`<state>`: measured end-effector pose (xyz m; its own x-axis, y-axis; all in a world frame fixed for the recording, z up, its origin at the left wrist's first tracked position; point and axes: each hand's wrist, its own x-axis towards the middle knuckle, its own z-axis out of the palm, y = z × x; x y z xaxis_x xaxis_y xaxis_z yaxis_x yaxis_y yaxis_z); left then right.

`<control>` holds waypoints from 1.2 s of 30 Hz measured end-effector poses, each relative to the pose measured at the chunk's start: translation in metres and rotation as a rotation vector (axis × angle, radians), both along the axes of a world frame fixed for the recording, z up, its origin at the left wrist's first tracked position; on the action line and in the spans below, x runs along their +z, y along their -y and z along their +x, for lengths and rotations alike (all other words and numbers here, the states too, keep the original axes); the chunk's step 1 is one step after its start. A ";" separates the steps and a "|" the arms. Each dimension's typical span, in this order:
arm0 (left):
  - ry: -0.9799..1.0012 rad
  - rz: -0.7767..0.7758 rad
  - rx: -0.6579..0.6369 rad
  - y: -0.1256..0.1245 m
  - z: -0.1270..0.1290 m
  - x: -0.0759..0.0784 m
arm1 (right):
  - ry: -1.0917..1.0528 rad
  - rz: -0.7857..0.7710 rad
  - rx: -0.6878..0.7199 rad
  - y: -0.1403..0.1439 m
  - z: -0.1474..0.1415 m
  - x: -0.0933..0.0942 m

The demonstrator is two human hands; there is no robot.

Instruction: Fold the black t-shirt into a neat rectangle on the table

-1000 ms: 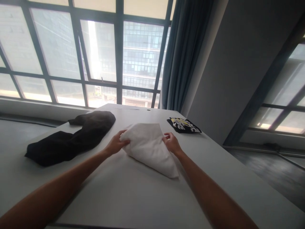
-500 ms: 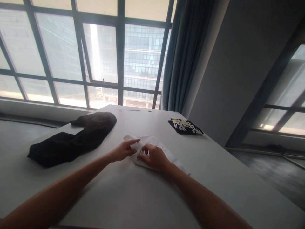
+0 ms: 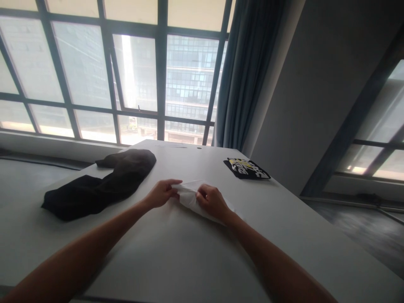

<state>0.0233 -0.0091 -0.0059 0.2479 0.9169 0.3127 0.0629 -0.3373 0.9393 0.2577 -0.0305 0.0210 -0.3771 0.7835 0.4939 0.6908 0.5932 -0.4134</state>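
A white folded piece of cloth (image 3: 190, 198) lies on the white table (image 3: 176, 256) in front of me; its exact kind is not clear. My left hand (image 3: 161, 193) pinches its left end between thumb and fingers. On the upper right part of the same cloth, my right hand (image 3: 215, 203) is closed, with the fingertips gripping the fabric. Part of the cloth is hidden under the right hand and wrist.
To the left lies a crumpled black garment (image 3: 94, 191). A folded black garment with a white and yellow print (image 3: 246, 168) rests near the table's right edge. Behind the table are large windows (image 3: 135, 75) and a blue-grey curtain (image 3: 241, 84).
My left hand has closed on the cloth's left end and raised it slightly. My right hand has shifted a little right and its fingers have closed on the fabric.
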 end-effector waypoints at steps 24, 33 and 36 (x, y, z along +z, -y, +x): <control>-0.612 0.317 -0.071 0.015 0.004 -0.011 | 0.051 -0.078 0.251 0.001 0.002 -0.010; -0.443 0.371 -0.155 0.028 0.022 -0.008 | -0.037 0.068 0.229 0.002 0.002 -0.013; -0.344 0.299 -0.039 0.026 0.030 -0.006 | -0.079 0.144 0.204 0.001 0.000 -0.012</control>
